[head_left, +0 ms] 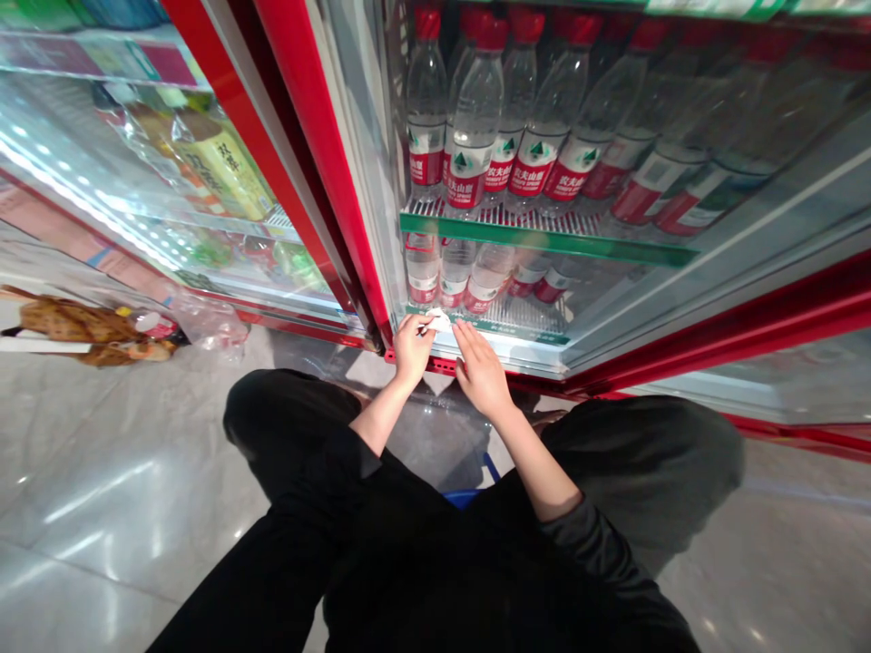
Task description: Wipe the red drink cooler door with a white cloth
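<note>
At the bottom front edge of a drinks fridge, my left hand (413,346) is closed on a small crumpled white piece of tissue or paper (439,320), pinched between thumb and fingers. Just to its right, my right hand (483,370) has its fingers stretched out and close together, pointing at the green shelf strip (523,333). Its fingertips lie near the white piece; whether they touch it or the strip, I cannot tell. Behind my hands, water bottles with red and white labels (487,277) stand on the bottom shelf.
More water bottles with red caps (474,127) fill the shelf above, behind a green rail (544,238). A red-edged glass door (721,317) stands at the right. Another fridge with drinks (221,159) is at the left. A plastic bag (210,326) lies on the tiled floor (102,472).
</note>
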The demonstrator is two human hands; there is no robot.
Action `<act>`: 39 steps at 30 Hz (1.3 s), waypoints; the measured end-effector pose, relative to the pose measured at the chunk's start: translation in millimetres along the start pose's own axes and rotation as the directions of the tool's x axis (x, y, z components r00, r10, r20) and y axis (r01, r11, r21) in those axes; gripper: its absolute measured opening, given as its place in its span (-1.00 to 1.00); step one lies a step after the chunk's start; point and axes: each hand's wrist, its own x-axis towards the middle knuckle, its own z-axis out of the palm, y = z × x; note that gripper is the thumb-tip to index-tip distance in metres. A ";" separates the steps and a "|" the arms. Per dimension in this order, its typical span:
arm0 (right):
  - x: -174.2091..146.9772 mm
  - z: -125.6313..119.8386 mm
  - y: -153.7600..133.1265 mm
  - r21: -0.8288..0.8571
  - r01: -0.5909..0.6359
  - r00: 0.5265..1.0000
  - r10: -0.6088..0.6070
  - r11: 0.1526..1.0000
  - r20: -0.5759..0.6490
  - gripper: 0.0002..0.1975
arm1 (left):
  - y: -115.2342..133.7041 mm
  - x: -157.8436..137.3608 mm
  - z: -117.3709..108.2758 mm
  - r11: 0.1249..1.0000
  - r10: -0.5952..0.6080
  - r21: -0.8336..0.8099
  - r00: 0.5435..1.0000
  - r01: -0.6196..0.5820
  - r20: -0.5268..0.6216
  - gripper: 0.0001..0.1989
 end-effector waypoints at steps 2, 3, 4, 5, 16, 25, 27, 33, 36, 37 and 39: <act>5.2 0.4 -4.2 0.004 0.005 1.000 -0.005 1.000 0.009 -0.20 | -6.1 -4.4 1.3 1.000 -0.020 0.002 1.000 0.020 0.000 -0.75; 7.1 0.3 -6.1 0.005 0.007 1.000 -0.007 1.000 0.013 -0.20 | -10.4 -5.7 0.5 0.999 -0.036 0.005 0.999 0.036 -0.016 -0.75; 8.5 0.0 -7.7 0.004 0.007 1.000 -0.008 1.000 0.016 -0.19 | -15.3 -6.1 -1.2 0.998 -0.054 0.008 0.998 0.054 -0.039 -0.76; 9.3 -0.3 -9.1 0.004 0.006 1.000 -0.006 1.000 0.017 -0.19 | -20.1 -5.6 -3.6 0.997 -0.073 0.011 0.995 0.073 -0.067 -0.77; 15.8 -0.6 -15.7 -0.011 0.031 0.999 -0.031 0.999 0.012 -0.25 | -24.0 17.1 -27.4 0.998 -0.058 0.019 0.971 0.064 -0.232 -0.85; 41.4 3.8 -37.1 0.022 0.083 0.995 -0.084 0.996 0.046 -0.17 | -22.2 25.1 -47.5 0.993 -0.062 0.077 0.933 0.094 -0.354 -0.83; 43.9 7.3 -40.7 0.024 0.092 0.995 -0.093 0.995 0.043 -0.13 | -22.7 33.8 -56.1 0.992 -0.057 0.082 0.930 0.093 -0.364 -0.81; 49.3 16.4 -50.7 0.037 0.112 0.992 -0.114 0.993 0.051 -0.10 | -30.0 23.8 -50.2 0.986 -0.111 0.075 0.923 0.149 -0.369 -0.78; 50.4 17.6 -54.9 0.038 0.116 0.991 -0.118 0.992 0.061 -0.13 | -29.2 15.8 -40.1 0.990 -0.098 0.064 0.951 0.122 -0.294 -0.78; 49.9 17.5 -55.4 0.036 0.119 0.991 -0.121 0.992 0.065 -0.16 | -28.5 16.2 -38.8 0.992 -0.091 0.061 0.956 0.113 -0.280 -0.79; 47.6 16.9 -54.3 0.030 0.124 0.989 -0.126 0.992 0.071 -0.22 | -28.5 21.3 -40.6 0.991 -0.095 0.057 0.948 0.118 -0.302 -0.82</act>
